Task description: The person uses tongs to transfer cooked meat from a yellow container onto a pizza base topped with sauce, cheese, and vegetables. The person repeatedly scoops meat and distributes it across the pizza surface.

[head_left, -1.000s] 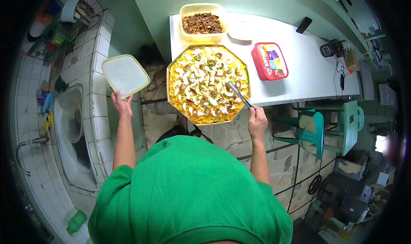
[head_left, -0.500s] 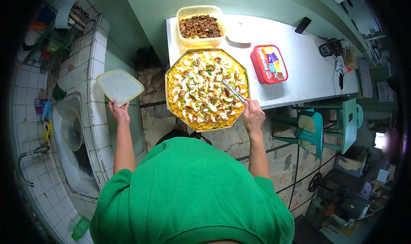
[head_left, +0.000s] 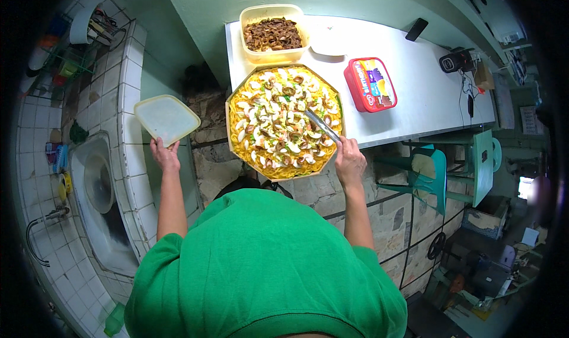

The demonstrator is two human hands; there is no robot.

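Note:
My left hand (head_left: 165, 155) is closed on the near edge of a pale, translucent plastic lid (head_left: 168, 118) and holds it out to the left, beside the tiled counter. In my right hand (head_left: 351, 162) are metal tongs (head_left: 323, 127), gripped at the near end, with their tips down at the noodles. The octagonal tray (head_left: 227, 109) in front of me is filled with yellow noodles (head_left: 278, 171). White slices, brown pieces and green bits are spread over them. A yellowish plastic tub (head_left: 274, 57) behind the tray holds dark brown chopped food (head_left: 272, 34).
A red ice-cream tub (head_left: 371, 84) stands on the white table (head_left: 415, 98), with a white plate (head_left: 328, 46) further back. Past the table's right front edge is a teal plastic chair (head_left: 437, 181). A sink (head_left: 98, 184) is set into the tiled counter on the left.
The table and containers appear slightly higher and further left in the picture. Both hands keep their hold on the lid and the tongs, with hardly any movement.

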